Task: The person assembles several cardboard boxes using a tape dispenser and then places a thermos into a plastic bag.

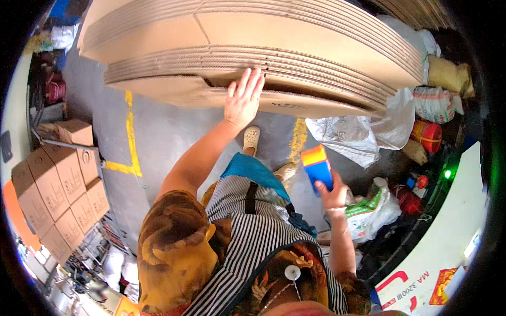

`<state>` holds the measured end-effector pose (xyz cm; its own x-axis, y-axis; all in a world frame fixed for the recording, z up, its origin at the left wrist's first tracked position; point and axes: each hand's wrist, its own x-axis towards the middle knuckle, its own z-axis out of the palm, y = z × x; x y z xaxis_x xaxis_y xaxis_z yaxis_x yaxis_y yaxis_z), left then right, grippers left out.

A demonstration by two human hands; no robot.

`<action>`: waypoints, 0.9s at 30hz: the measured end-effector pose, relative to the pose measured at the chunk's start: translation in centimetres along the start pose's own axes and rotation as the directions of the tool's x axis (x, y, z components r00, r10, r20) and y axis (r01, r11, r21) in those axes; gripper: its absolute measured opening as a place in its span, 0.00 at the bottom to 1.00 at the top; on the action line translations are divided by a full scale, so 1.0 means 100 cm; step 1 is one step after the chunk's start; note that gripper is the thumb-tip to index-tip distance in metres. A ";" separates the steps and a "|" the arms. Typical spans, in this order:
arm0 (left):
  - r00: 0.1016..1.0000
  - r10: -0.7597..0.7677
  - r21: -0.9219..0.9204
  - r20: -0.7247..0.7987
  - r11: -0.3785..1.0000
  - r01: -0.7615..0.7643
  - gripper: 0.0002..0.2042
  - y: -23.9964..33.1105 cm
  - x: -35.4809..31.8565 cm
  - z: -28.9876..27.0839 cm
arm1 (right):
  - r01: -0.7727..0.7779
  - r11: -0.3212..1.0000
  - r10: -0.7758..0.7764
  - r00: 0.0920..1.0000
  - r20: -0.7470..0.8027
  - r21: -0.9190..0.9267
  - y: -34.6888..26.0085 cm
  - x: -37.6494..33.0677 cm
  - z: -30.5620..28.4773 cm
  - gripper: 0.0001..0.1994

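A big stack of flattened cardboard boxes point(253, 31) spans the top of the head view. My left hand point(243, 100) lies on its near edge, fingers stretched out together over the front cardboard sheet point(174, 94). A dark gap parts that sheet from the ones behind it. Off to the right, my right hand point(332, 197) grips a blue block-shaped thing with an orange and yellow end point(318, 171). Its exact kind cannot be made out. It is held upright beside my apron, apart from the cardboard.
White plastic sacks point(348, 137) lie right of the cardboard, with more bags and red objects beyond. Stacked brown cartons point(58, 189) stand at left. Yellow lines point(129, 131) mark the grey floor. A pale machine panel point(437, 242) curves along the lower right.
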<state>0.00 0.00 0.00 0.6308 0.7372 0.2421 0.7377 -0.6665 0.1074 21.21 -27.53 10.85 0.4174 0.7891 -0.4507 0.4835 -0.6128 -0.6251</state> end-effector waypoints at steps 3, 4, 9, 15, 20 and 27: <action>0.991 0.062 -0.052 -0.122 0.996 -0.068 0.15 -0.008 -0.047 -0.003 | 0.183 0.980 -0.176 0.980 -0.093 0.078 -0.065 0.024 -0.009 0.30; 0.999 0.028 -0.044 -0.021 0.999 -0.029 0.12 -0.015 -0.049 -0.008 | 0.224 0.974 -0.221 0.973 -0.067 0.043 -0.093 0.041 -0.014 0.29; 1.000 0.024 -0.141 -0.014 0.990 -0.026 0.06 -0.013 -0.032 -0.020 | 0.436 0.889 -0.423 0.899 0.116 -0.140 -0.159 0.112 0.002 0.26; 0.987 0.080 -0.094 0.139 0.993 -0.067 0.09 0.003 -0.138 -0.093 | 0.530 0.379 -0.579 0.775 0.252 -0.759 -0.139 0.107 0.059 0.27; 0.964 -0.074 -0.189 0.255 0.974 0.125 0.10 0.040 -0.293 -0.152 | 0.552 0.114 -0.770 0.575 0.278 -0.826 -0.078 0.077 0.069 0.26; 0.460 -0.591 0.212 0.662 0.737 0.642 0.10 -0.004 -0.547 -0.223 | 0.670 0.201 -0.726 0.591 0.350 -0.714 0.000 -0.026 0.109 0.29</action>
<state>-40.21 -42.54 8.22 0.0133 0.8068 -0.5906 0.9995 0.0054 0.0300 11.75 -29.07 5.09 -0.3739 0.9268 -0.0360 0.9267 0.3749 0.0270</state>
